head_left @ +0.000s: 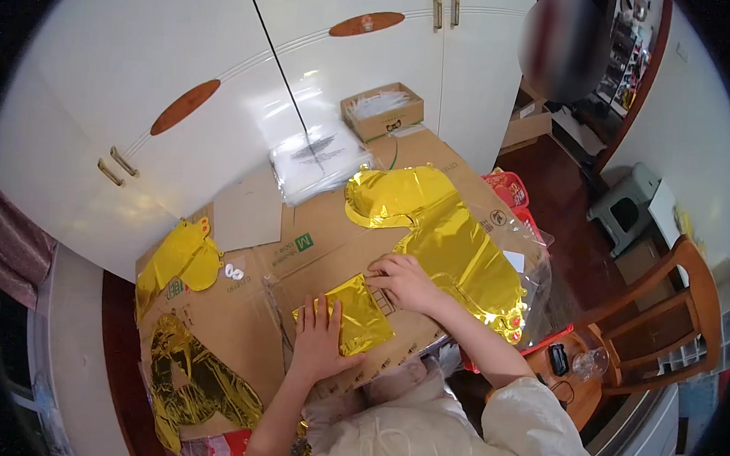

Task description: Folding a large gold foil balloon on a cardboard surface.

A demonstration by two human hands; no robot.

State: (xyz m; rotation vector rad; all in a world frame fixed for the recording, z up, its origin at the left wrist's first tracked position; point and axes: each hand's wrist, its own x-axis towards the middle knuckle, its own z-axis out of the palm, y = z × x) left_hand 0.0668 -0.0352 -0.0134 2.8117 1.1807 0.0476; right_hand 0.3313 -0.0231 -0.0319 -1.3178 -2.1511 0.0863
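Note:
A gold foil balloon, folded into a flat, creased square (pixel 359 317), lies on the cardboard in front of me. My left hand (pixel 319 339) rests flat on its left part, fingers spread and thumb along the near edge. At the far right corner of the square, my right hand (pixel 403 283) is closed, with its bent fingertips pinching the foil edge. Just beyond my right hand, a large unfolded gold foil balloon (pixel 455 241) is spread out, with a curved far end and a small red mark at its near right corner.
Cardboard (pixel 236 324) covers the table. More gold foil, one flat piece (pixel 183 256) and one crumpled piece (pixel 200 376), lies at left beside small white rings (pixel 233 271). Clear plastic bags (pixel 319 161) and an open box (pixel 383 113) stand far off. A wooden chair (pixel 666 318) is right.

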